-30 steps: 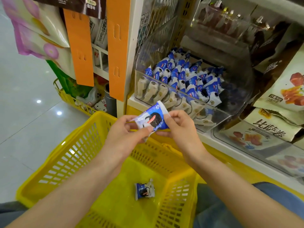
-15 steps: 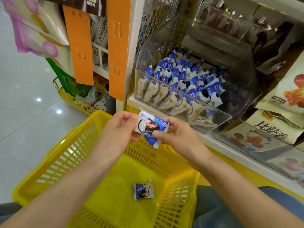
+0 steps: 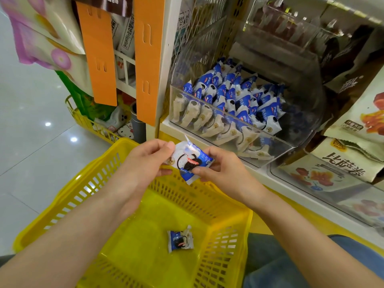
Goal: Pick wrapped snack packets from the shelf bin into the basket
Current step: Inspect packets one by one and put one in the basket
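While both hands pinch one snack packet (image 3: 191, 161) above the basket (image 3: 68, 204)'s far rim, the head view has the left hand (image 3: 145, 163) on its white end and the right hand (image 3: 224, 171) on its blue end. A second packet (image 3: 180, 239) lies on the basket floor, and the shelf bin (image 3: 276, 140) is stocked behind. Let go this near the rim, it could drop outside. Since a second ago it has turned face-up and dipped slightly.

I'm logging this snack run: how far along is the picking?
Done: one blue-and-white packet lies on the floor of the yellow basket. In hand: the left hand and right hand both pinch a second packet above the basket's far rim, not yet dropped in. Left: the clear shelf bin holds many more packets.
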### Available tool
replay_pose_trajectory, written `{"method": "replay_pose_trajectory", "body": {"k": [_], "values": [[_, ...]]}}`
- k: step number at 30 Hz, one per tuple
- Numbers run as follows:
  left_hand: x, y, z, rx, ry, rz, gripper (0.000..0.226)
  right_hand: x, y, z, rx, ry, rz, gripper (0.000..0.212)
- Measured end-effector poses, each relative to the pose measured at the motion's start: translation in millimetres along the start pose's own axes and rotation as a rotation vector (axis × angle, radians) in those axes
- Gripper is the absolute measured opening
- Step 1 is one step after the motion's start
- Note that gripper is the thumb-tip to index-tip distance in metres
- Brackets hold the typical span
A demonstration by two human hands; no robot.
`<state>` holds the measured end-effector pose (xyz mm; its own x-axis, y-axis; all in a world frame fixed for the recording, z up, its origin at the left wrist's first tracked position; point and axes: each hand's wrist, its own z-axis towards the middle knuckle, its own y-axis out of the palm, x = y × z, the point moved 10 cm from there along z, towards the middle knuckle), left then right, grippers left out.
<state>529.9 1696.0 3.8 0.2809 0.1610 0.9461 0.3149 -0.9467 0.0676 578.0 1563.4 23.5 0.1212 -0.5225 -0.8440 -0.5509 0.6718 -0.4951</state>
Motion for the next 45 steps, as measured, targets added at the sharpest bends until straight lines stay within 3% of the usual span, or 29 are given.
{"method": "replay_pose_trajectory", "body": {"k": [3,6,11,14,18,22,25,30,34,38,42,45], "values": [[27.1,-11.8,-5.6,0.154,0.253,0.205,0.019,-3.9,9.8,-3.5,-0.063,-0.036,-0.063,0.03],[54.5,-5.4,-21.1,0.207,0.514,0.445,0.016,-13.4,7.8,-6.8,0.017,-0.11,-0.074,0.047],[55.5,21.9,-36.2,0.115,0.67,0.73,0.013,-28.9,3.3,-12.2,0.111,-0.208,0.052,0.014],[55.2,22.1,-36.7,0.129,0.678,0.719,0.017,-25.5,2.2,-9.9,0.119,-0.166,0.084,0.005],[55.6,18.6,-30.1,0.149,0.628,0.589,0.012,-21.4,-4.4,-7.3,0.153,-0.128,0.249,0.006],[41.7,22.1,-12.1,0.055,0.456,0.465,0.013,-15.8,-9.4,-7.4,0.194,-0.111,0.286,0.009],[33.0,22.7,-3.7,0.026,0.376,0.412,0.021,-20.7,-13.5,-11.6,0.242,-0.176,0.14,0.008],[25.6,26.7,-0.9,-0.005,0.298,0.321,0.022,-49.2,-21.7,-26.4,0.404,-0.411,-0.402,0.019],[22.5,20.3,1.6,0.067,0.269,0.314,0.012,-44.7,-34.9,-25.8,0.478,-0.36,-0.286,0.011],[-0.6,24.8,8.5,0.0,0.021,0.284,0.037,-41.1,-44.6,-24.8,0.507,-0.335,-0.116,0.004],[-18.5,36.2,6.8,-0.139,-0.202,-0.011,0.063,-55.8,-32.7,-30.0,0.431,-0.48,-0.199,0.006],[-14.9,30.9,7.8,-0.114,-0.191,-0.151,0.052,-65.5,-21.1,-34.3,0.384,-0.583,-0.365,0.01]]}}
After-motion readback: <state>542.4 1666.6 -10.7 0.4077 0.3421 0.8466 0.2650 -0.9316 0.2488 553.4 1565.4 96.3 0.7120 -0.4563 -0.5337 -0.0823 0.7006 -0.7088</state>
